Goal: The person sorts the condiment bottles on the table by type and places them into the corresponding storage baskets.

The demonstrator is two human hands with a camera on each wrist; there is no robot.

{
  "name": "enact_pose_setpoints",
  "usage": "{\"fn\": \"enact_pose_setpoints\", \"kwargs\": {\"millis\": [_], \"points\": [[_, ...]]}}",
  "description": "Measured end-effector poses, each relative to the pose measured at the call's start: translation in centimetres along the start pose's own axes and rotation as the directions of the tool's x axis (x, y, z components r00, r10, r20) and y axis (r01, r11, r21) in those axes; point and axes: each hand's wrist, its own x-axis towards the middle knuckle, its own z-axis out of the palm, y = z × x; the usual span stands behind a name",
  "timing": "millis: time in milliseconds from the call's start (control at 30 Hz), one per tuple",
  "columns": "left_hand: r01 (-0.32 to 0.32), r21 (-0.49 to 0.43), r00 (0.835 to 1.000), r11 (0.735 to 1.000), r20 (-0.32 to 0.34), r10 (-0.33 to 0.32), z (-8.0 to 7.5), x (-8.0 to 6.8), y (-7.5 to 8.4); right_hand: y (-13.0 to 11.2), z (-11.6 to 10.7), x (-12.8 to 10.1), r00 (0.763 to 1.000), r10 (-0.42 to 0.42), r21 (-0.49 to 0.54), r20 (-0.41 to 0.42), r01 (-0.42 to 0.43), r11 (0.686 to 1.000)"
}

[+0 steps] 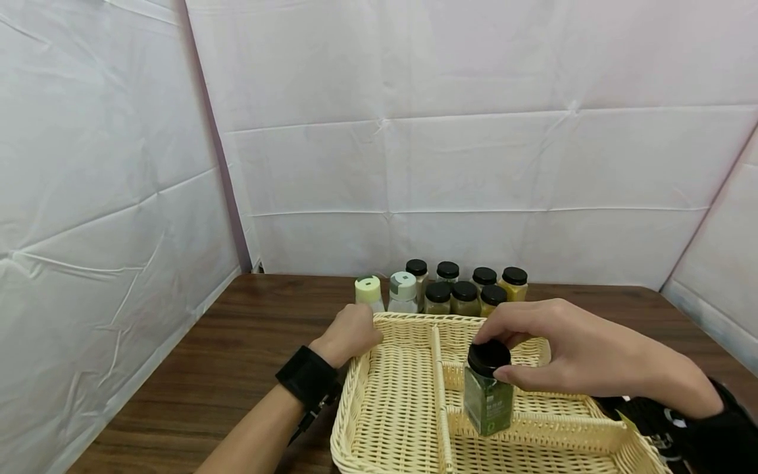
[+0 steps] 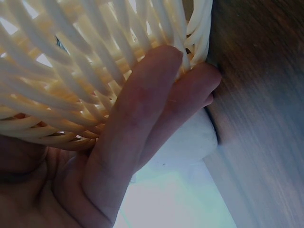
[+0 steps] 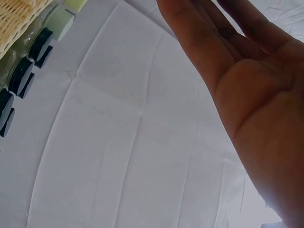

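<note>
A spice jar point(image 1: 489, 401) with a black lid and a green label hangs upright over the right-hand compartments of a pale wicker basket point(image 1: 403, 395). My right hand point(image 1: 568, 345) pinches the jar's lid between thumb and fingers; in the right wrist view the hand point(image 3: 256, 90) shows but the jar does not. At the basket's far left corner, my left hand point(image 1: 349, 334) grips the rim. The left wrist view shows its fingers point(image 2: 137, 109) lying along the outside of the woven wall point(image 2: 95, 66).
Behind the basket stand several black-lidded spice jars point(image 1: 464, 299) in rows. To their left are a yellow-capped bottle point(image 1: 368, 291) and a pale green-capped bottle point(image 1: 403, 293). Dividers point(image 1: 439, 388) split the basket. White sheeting point(image 1: 474, 164) surrounds the brown wooden table point(image 1: 237, 368).
</note>
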Motion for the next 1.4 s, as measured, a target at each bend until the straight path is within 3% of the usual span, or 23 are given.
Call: {"fn": "enact_pose_setpoints", "kwargs": {"millis": [200, 600, 1100, 1400], "points": [[0.031, 0.011, 0.999, 0.999, 0.009, -0.031, -0.4, -0.3, 0.5, -0.4, 0.3, 0.0, 0.998, 0.023, 0.036, 0.059, -0.025, 0.999], [0.030, 0.013, 1.000, 0.999, 0.006, -0.030, -0.3, -0.4, 0.5, -1.0, 0.9, 0.0, 0.992, 0.014, 0.085, 0.128, -0.025, 0.996], [0.033, 0.016, 0.999, 0.999, 0.008, -0.033, -0.3, -0.4, 0.7, -1.2, 2.0, 0.4, 0.985, 0.001, 0.050, 0.174, -0.010, 0.999], [0.023, 0.008, 1.000, 1.000, 0.004, -0.023, -0.3, -0.3, 0.5, -1.3, 2.7, 0.6, 0.984, -0.006, -0.024, 0.176, 0.010, 1.000]]}}
